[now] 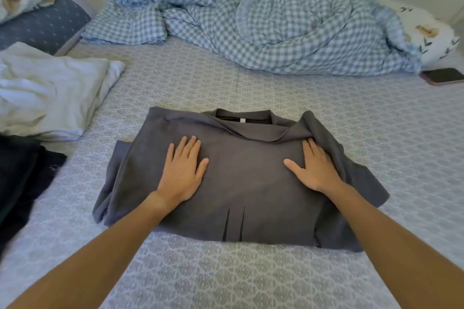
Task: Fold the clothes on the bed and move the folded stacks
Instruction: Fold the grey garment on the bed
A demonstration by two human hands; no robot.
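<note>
The grey shirt (241, 183) lies part-folded mid-bed (251, 278); left hand (182, 173) and right hand (315, 170) press it flat, fingers straight. Left of the shirt, white clothes (50, 93) look roughly folded and dark clothes (20, 183) unfolded; no stack seems moved.

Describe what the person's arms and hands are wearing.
Nothing shows on them. Both forearms are bare up to the frame's edge, with no sleeves in view. The left hand and right hand wear no gloves, rings, watch or bracelets that can be seen.
</note>
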